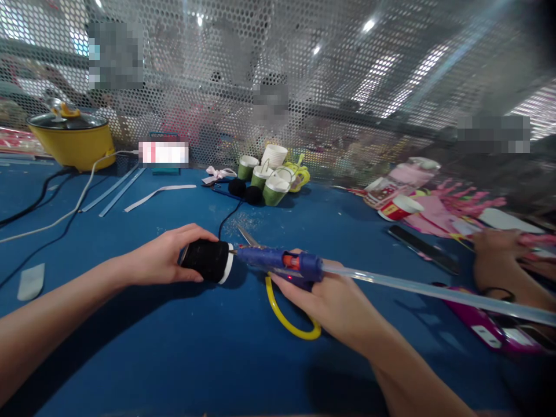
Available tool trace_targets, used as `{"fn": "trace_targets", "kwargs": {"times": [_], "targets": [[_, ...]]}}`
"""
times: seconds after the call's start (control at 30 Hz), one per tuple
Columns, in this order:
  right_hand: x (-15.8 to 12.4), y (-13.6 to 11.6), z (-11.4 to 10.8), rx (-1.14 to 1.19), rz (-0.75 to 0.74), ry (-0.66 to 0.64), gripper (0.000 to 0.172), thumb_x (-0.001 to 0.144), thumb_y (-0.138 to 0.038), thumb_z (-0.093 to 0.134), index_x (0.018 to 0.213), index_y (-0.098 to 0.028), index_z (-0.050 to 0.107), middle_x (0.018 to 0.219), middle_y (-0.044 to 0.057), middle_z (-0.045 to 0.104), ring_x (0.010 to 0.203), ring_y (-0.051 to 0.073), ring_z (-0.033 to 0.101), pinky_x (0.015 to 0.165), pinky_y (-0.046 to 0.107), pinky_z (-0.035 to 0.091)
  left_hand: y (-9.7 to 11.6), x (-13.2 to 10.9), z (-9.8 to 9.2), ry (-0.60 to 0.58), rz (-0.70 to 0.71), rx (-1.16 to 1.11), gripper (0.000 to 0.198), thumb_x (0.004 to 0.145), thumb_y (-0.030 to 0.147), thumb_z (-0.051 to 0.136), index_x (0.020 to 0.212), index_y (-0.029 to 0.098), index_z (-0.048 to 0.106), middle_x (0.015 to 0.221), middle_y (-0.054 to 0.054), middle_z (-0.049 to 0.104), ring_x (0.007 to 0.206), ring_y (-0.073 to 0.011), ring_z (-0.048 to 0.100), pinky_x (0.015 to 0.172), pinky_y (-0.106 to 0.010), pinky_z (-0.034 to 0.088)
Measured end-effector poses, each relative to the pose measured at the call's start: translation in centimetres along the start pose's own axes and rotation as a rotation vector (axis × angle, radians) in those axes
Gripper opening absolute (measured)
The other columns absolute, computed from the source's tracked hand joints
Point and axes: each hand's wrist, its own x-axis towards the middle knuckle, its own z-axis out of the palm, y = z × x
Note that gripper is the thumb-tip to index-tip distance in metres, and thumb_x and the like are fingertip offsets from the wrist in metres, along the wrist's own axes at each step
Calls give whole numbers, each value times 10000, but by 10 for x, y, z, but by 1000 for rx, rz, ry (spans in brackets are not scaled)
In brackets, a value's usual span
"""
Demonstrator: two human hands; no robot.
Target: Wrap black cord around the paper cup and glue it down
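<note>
A small cup wrapped in black yarn (208, 260) lies on its side, its white rim facing right. My left hand (185, 255) grips it around the left end. In my right hand (319, 292) is a blue glue gun (278, 260), a long clear glue stick (399, 285) sticking out of its back. The gun's nozzle is at the cup near the white rim; whether it touches is too small to tell. Scissors with a yellow handle (289, 327) lie partly hidden under the gun and hand. A black yarn runs from the cup towards black yarn balls (253, 195).
Green-wrapped paper cups (276, 191) stand behind on the blue table (174, 353). A yellow pot (73, 142) with cables is at the back left. At right are a dark phone (423, 249), a red cup (399, 207), a purple case (486, 330) and another person's hand (497, 255).
</note>
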Motion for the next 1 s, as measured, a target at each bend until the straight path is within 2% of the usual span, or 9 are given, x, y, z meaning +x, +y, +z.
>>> {"fn": "trace_targets", "kwargs": {"times": [0.13,0.3,0.67,0.9,1.0], "targets": [[-1,0,1,36,39,-8,134,789,-252,480,707,-205,576,662,7,624,549,135,569,542,236,467,0,0,0,-13,4,3,491,701,251,655,1147,223,451,1104,-44,522,1006,-208,514,859,-329,410],[-5,-2,0,-49,9,-9,152,779,-278,492,720,-205,611,696,28,646,647,178,601,635,288,482,0,-1,0,-24,25,-3,483,706,236,651,1141,235,441,1118,-42,509,1016,-210,506,865,-333,413],[0,-1,-2,-23,131,-16,153,776,-278,496,714,-208,618,609,5,624,507,147,559,468,244,444,-2,-1,0,-43,110,8,490,728,194,646,1160,234,418,1163,-66,476,1049,-213,483,891,-347,398],[-5,-1,-3,-10,69,-19,157,776,-261,492,713,-209,625,694,7,663,610,157,601,577,253,474,-3,-1,1,-42,110,8,496,725,194,652,1163,244,423,1169,-58,481,1053,-209,485,894,-346,394],[-5,0,-2,-31,88,-9,157,772,-293,505,722,-209,628,681,6,666,618,173,610,562,262,473,-1,0,0,-41,99,15,492,722,200,654,1158,240,428,1164,-60,487,1049,-213,488,887,-347,396]]}}
